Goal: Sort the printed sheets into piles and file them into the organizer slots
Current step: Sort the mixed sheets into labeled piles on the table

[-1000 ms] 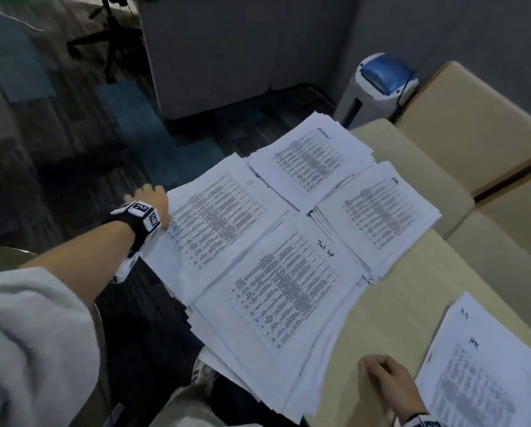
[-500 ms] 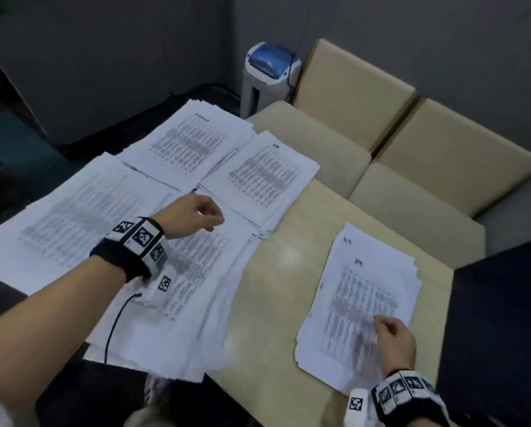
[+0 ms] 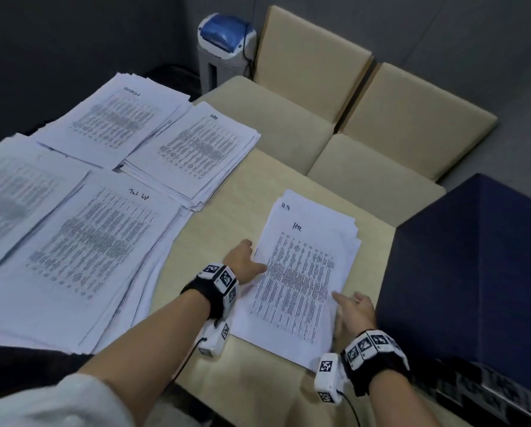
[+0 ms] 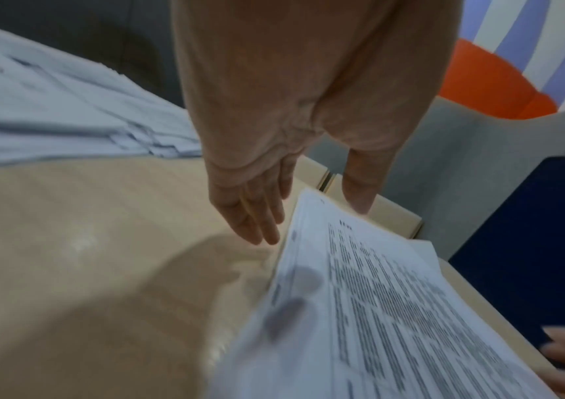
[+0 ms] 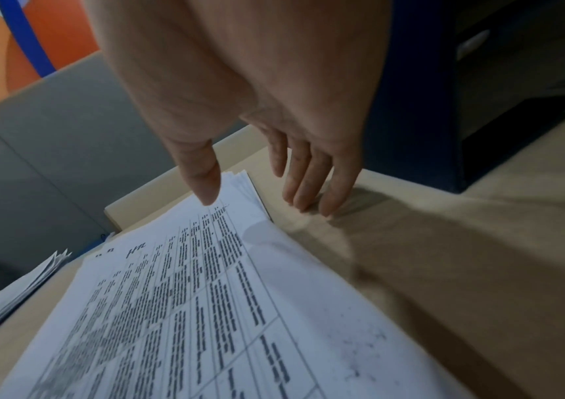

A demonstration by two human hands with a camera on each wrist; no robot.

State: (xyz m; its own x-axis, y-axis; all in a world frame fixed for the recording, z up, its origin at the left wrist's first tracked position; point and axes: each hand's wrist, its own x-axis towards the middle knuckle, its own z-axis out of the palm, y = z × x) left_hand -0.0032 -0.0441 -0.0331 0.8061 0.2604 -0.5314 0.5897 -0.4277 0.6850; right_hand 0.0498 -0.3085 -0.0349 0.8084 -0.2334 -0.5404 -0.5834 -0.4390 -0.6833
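Observation:
A stack of printed sheets [image 3: 304, 272] marked "HR" lies on the beige table [image 3: 227, 226] in front of me. My left hand [image 3: 251, 257] is at the stack's left edge with straight fingers [image 4: 257, 224] beside the paper and its thumb over the sheets [image 4: 376, 310]. At the right edge is my right hand [image 3: 350, 303], thumb above the stack [image 5: 206, 297] and fingers [image 5: 308, 189] straight down on the table. Neither hand grips the paper. The dark blue organizer [image 3: 473, 272] stands just right of the stack.
Several sorted piles cover the table's left side: a far one [image 3: 116, 121], an "HR" one [image 3: 196, 149], a near one [image 3: 104, 241] and one at the left edge [image 3: 11, 192]. Beige chairs [image 3: 412, 118] and a white-and-blue bin [image 3: 224, 47] stand beyond the table.
My left hand has come over from the left piles to the stack's left edge. The right hand has slid from the top of the stack to its right edge. The view has swung right.

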